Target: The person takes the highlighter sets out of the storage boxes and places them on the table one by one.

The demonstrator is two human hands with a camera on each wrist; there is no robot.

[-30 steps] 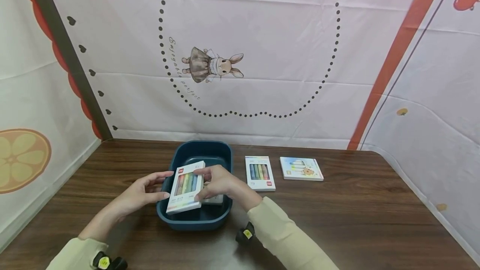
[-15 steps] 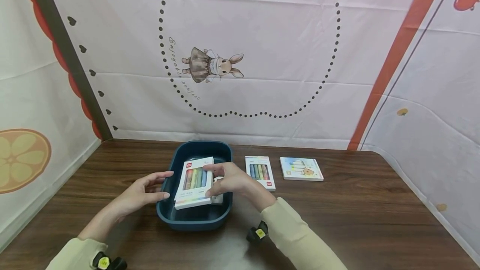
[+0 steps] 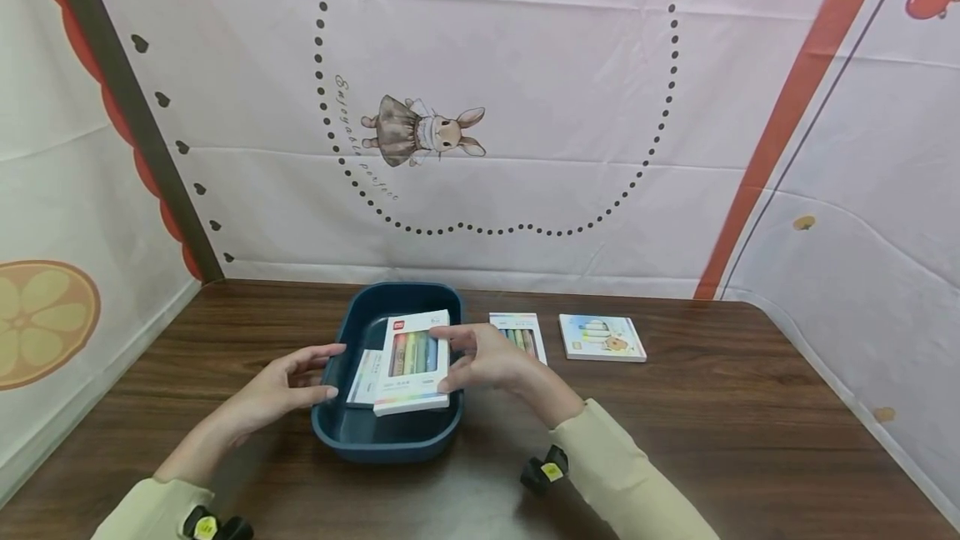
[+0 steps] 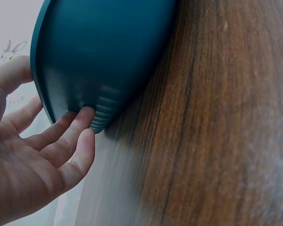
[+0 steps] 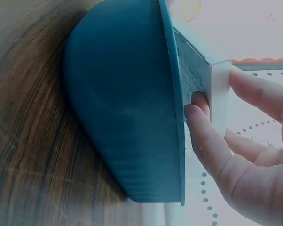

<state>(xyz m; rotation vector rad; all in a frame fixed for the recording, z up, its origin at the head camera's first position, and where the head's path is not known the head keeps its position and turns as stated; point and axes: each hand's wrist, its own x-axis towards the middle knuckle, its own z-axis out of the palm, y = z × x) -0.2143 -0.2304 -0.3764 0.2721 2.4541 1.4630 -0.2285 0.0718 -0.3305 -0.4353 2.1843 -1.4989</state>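
From my distant seat, I see the right hand (image 3: 487,361) pinching a windowed box (image 3: 408,361) by its right edge over the blue bin (image 3: 390,450), forearm (image 3: 553,397) slanting inward, the left hand (image 3: 288,383) (fingers parted) touching the bin's side.

A dark brown, wood-grained surface (image 3: 712,440) carries a dark teal-blue, open-topped rounded bin (image 3: 387,445) standing upright; near its right side lies a flat white rectangular box with a window of coloured sticks (image 3: 532,343), partly hidden; farther right, a flat white-and-blue rectangular box printed with a brown animal (image 3: 602,338)
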